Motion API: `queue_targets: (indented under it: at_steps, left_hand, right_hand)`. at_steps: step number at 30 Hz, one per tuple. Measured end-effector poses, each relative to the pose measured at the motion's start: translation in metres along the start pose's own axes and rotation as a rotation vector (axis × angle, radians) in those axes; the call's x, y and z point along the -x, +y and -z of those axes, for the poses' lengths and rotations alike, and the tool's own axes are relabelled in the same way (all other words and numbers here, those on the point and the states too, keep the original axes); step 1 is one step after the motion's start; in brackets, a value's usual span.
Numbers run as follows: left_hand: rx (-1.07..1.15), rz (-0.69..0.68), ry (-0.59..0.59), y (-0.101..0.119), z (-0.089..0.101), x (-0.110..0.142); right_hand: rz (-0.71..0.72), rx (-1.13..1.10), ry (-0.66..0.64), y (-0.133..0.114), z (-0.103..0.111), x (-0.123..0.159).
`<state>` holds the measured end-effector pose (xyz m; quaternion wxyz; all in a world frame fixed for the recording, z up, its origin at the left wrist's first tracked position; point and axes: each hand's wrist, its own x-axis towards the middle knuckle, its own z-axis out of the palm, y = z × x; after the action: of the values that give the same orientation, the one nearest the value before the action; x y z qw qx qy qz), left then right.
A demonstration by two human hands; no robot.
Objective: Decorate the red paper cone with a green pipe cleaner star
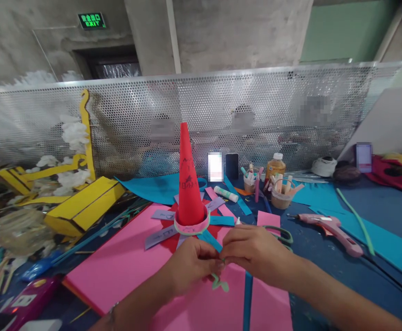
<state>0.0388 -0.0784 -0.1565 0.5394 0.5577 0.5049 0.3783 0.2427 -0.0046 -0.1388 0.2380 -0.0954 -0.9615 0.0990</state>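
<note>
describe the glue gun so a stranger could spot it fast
Right of the tall red cone, on the dark blue tabletop, lies a pink hot glue gun on its side. It sits right of the green-handled scissors, nozzle pointing left and grip angled toward the lower right. Its pink pistol shape stands out from the flat teal foam sheets beside it.

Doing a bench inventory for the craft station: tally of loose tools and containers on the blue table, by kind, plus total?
Pink hot glue gun: 1
White glue stick: 1
Flat rectangular smartphones: 2
Round translucent cups holding pens and sticks: 2
Amber plastic bottle with white cap: 1
Green-handled scissors: 1
Total: 8
</note>
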Motion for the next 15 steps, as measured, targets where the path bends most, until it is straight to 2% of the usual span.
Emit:
queue_targets:
  at_steps: [5, 9, 15]
  left_hand:
    - [-0.042, -0.026, -0.027, -0.0048, 0.0006, 0.0008]
    - [0.024, -0.062, -0.031, -0.0072, 0.0007, -0.0014]
    - [0.29, -0.045, 0.146, -0.0063, -0.0013, -0.0069]
  right_hand:
    - [0.028, 0.004, -0.004, 0.0022, -0.0006, 0.001]
    - [-0.066, -0.004, 0.013, 0.002, -0.0006, 0.0003]
    - [-0.239, -0.041, 0.117, 0.0046, 0.0031, 0.0014]
